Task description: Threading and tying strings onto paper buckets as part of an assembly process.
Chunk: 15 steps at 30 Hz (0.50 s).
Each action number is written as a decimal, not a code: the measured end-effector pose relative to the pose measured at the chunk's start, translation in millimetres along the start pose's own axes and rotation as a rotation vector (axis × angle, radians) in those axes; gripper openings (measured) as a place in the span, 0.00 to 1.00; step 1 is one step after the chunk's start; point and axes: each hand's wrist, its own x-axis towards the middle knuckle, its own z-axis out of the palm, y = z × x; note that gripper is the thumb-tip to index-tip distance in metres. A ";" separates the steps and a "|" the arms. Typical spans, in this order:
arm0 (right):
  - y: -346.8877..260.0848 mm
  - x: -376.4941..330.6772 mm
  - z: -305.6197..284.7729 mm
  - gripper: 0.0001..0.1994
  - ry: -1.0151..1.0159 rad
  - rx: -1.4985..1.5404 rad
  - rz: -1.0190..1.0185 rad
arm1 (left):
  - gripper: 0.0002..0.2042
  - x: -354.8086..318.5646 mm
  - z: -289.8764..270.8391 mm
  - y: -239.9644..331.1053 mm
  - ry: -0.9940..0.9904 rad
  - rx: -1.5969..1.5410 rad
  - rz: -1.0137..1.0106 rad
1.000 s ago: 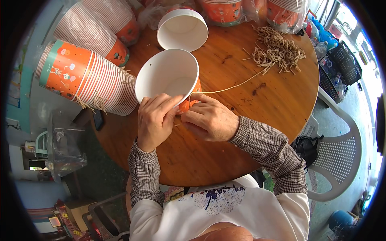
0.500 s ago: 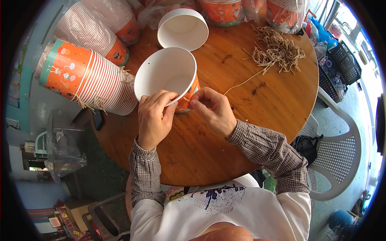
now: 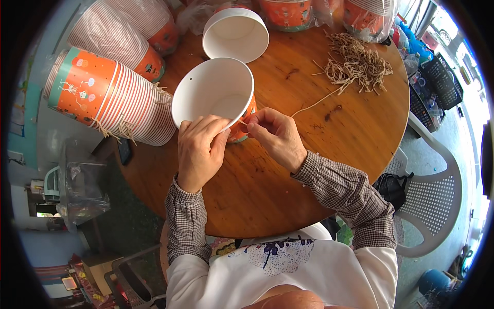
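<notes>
A paper bucket (image 3: 206, 92), white inside and orange with a teal band outside, stands tilted toward me with a small hole near its far rim. My left hand (image 3: 199, 149) grips its near rim, fingers over the edge and thumb outside. At the bucket's right side my right hand (image 3: 275, 135) pinches a tan cord (image 3: 243, 123) between thumb and forefinger. A length of cord (image 3: 314, 105) trails over the table from a loose heap of cords (image 3: 357, 67). The far end of the pinched cord at the bucket wall is hard to make out.
A second white bucket (image 3: 235, 36) lies tipped just beyond. To the left, nested orange buckets (image 3: 90, 87) with cord handles lie on their side, near plastic-wrapped stacks (image 3: 110, 36). A dark phone (image 3: 125, 152) rests by the left edge of the round wooden table (image 3: 278, 206). A plastic chair (image 3: 429, 201) stands right.
The bucket has tipped very slightly, and my right hand has shifted a little to the right with the cord in its pinch. My left hand stays on the rim.
</notes>
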 end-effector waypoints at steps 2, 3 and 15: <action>-0.6 0.7 0.5 0.05 0.012 -0.023 0.016 | 0.05 -0.2 0.9 0.3 0.005 0.002 -0.005; 0.5 1.3 0.6 0.05 0.013 -0.023 0.015 | 0.04 -0.1 1.2 0.6 0.011 0.004 -0.012; 1.4 4.7 4.3 0.09 0.044 -0.072 -0.040 | 0.06 -7.6 6.0 -0.6 0.199 -0.336 -0.136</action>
